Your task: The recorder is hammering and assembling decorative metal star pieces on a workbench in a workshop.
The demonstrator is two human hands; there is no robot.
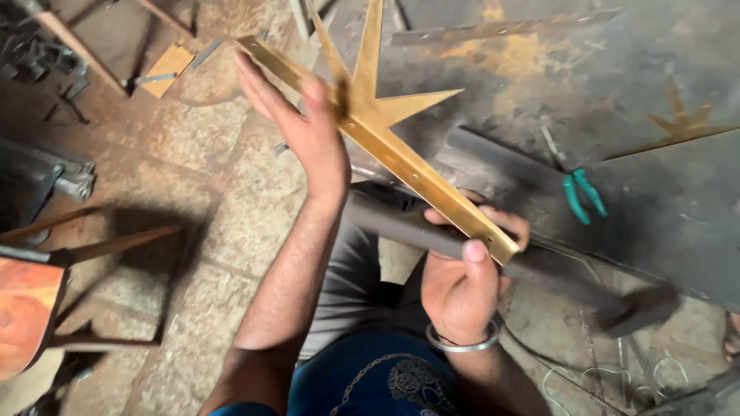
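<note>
- Down on the workshop floor (193,154), from the head camera: you've got one gold-coloured metal bar (401,158) with pointed spikes held up at a slant in front of you, over your lap.
- Your right hand (462,285) is wrapped shut around the bar's lower end, thumb pressed on top. Your left hand (301,115) is flat and spread, palm against the bar just beside the spikes, so not really gripping it.
- Progress-wise: I'd say the piece looks already cut, joined and coated gold, and you seem to be at the checking or lining-up stage. Whether anything's left to do on it I can't tell from this shot.
- Counts: one bar, three spikes showing on it (a fourth could be hidden behind your left hand), one pair of green-handled pliers (583,194) lying on the dark steel sheet (678,200) to your right, one dark tube (408,227) running across behind the bar, one bangle (465,340) on your right wrist.
- Over on the left there's a reddish-orange metal frame (27,308), well apart from your hands.
</note>
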